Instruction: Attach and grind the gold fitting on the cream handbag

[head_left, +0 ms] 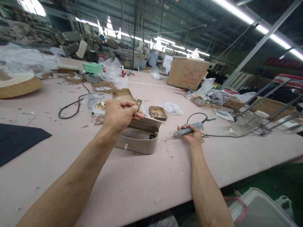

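A small metal plate (139,103) is pinched in the left hand (123,113) above an open beige bag (139,140) on a pink bench (142,183). A grey electric screwdriver (188,130) is gripped in the right hand (193,135), to the bag's right, its tip pointed left. Beyond the bag, small brass-coloured parts (157,112) are held in a little cardboard tray (151,111); a large carton (188,73) is seen at the far side.
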The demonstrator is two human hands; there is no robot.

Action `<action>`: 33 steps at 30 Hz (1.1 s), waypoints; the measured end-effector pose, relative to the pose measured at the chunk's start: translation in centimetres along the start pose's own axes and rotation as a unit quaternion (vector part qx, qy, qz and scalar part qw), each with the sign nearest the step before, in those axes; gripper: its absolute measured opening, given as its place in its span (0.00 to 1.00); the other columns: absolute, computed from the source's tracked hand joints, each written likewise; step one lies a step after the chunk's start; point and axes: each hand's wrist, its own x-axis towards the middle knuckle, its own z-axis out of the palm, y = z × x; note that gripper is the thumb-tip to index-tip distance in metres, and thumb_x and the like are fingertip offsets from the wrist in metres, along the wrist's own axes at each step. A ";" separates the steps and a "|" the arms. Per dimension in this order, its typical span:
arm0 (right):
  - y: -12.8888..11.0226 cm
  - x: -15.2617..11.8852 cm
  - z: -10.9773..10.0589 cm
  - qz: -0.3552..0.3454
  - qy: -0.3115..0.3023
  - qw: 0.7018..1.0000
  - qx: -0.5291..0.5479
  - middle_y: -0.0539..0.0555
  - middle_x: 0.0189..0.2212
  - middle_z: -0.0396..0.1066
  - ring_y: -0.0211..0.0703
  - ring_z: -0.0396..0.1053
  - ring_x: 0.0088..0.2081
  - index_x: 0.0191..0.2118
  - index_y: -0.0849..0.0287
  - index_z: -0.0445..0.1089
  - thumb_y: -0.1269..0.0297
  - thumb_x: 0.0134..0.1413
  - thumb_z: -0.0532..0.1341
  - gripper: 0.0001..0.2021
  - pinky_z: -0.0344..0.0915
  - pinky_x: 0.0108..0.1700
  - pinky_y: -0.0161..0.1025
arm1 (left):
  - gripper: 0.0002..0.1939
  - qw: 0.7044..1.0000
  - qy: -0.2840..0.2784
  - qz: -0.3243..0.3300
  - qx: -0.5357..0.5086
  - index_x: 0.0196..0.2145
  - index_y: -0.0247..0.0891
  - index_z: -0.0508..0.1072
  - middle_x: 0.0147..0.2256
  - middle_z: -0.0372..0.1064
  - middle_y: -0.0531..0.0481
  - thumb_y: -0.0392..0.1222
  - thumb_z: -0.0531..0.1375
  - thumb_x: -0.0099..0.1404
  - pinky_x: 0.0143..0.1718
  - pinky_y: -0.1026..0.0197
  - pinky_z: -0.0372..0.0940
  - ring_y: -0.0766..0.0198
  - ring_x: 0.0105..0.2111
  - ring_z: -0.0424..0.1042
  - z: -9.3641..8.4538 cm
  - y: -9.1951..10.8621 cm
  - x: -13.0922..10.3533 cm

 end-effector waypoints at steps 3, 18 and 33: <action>-0.2 0.1 -0.1 -0.016 0.007 1.000 0.004 0.45 0.26 0.60 0.36 0.65 0.26 0.31 0.57 0.57 0.76 0.49 0.60 0.10 0.76 0.45 0.51 | 0.02 1.000 0.003 0.000 0.004 0.28 0.28 0.78 0.23 0.75 0.43 0.30 0.66 0.55 0.20 0.66 0.72 0.58 0.21 0.77 0.0 0.0 0.0; 0.3 0.6 -0.6 -0.019 0.074 0.997 -0.020 0.43 0.22 0.56 0.35 0.60 0.21 0.30 0.57 0.55 0.76 0.47 0.59 0.11 0.73 0.32 0.43 | 0.03 1.000 -0.002 -0.003 0.005 0.28 0.27 0.77 0.25 0.76 0.42 0.30 0.66 0.53 0.21 0.66 0.73 0.59 0.20 0.76 0.2 0.1 -0.1; 0.8 0.5 0.0 -0.010 0.084 0.996 -0.035 0.43 0.22 0.57 0.35 0.61 0.21 0.30 0.57 0.55 0.75 0.47 0.59 0.11 0.73 0.32 0.43 | 0.02 1.000 0.007 0.002 0.005 0.27 0.28 0.77 0.22 0.74 0.43 0.30 0.66 0.54 0.20 0.65 0.73 0.57 0.21 0.77 0.1 -0.2 0.1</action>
